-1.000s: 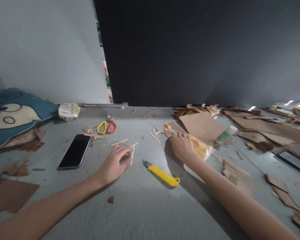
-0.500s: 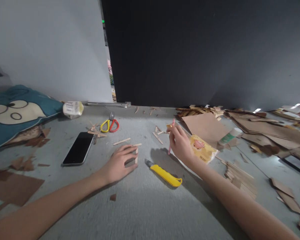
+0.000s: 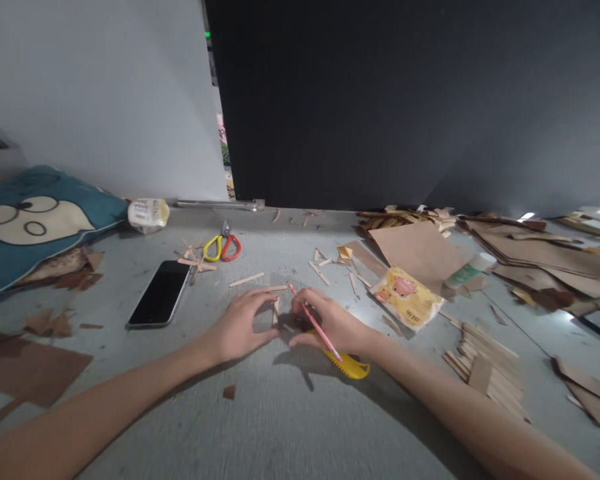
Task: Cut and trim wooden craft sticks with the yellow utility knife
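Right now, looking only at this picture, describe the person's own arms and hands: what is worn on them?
Nothing is worn. The left hand and right hand are bare, without gloves, and no ring shows. The left forearm and right forearm are bare too: no sleeve, watch or bracelet up to the picture's edge.

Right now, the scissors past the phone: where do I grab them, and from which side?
Take the scissors by the yellow and red handle loops, coming in from the near side. They lie flat with the loops nearest and the short blades pointing away, so the loops are probably the open, safe end.
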`<state>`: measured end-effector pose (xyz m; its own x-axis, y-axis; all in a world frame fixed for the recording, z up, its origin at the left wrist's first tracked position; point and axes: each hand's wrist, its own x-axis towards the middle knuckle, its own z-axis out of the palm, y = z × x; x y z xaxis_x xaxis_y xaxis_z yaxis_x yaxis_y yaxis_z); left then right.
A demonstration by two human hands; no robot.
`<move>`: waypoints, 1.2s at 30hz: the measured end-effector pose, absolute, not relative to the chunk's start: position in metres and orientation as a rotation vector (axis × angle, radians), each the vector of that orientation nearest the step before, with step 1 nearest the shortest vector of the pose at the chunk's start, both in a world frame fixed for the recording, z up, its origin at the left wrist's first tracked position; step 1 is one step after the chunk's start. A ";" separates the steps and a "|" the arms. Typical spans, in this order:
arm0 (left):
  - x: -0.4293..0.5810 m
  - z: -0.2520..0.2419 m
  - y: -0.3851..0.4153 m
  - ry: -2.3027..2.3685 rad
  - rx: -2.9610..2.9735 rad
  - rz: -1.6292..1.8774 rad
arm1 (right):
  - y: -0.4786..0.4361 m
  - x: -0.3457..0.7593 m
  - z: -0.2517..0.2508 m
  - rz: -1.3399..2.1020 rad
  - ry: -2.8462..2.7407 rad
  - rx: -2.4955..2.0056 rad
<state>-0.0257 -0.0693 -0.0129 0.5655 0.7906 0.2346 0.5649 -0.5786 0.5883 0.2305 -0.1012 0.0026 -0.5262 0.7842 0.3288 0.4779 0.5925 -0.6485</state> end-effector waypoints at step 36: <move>-0.027 -0.001 -0.067 0.928 2.461 0.513 | -0.093 0.231 -0.019 1.127 -1.831 -0.934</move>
<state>-0.0266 -0.0671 -0.0010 0.7032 0.6880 0.1792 0.5173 -0.6681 0.5349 0.2311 -0.0925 -0.0191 -0.4289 0.8726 0.2335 0.1847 0.3378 -0.9229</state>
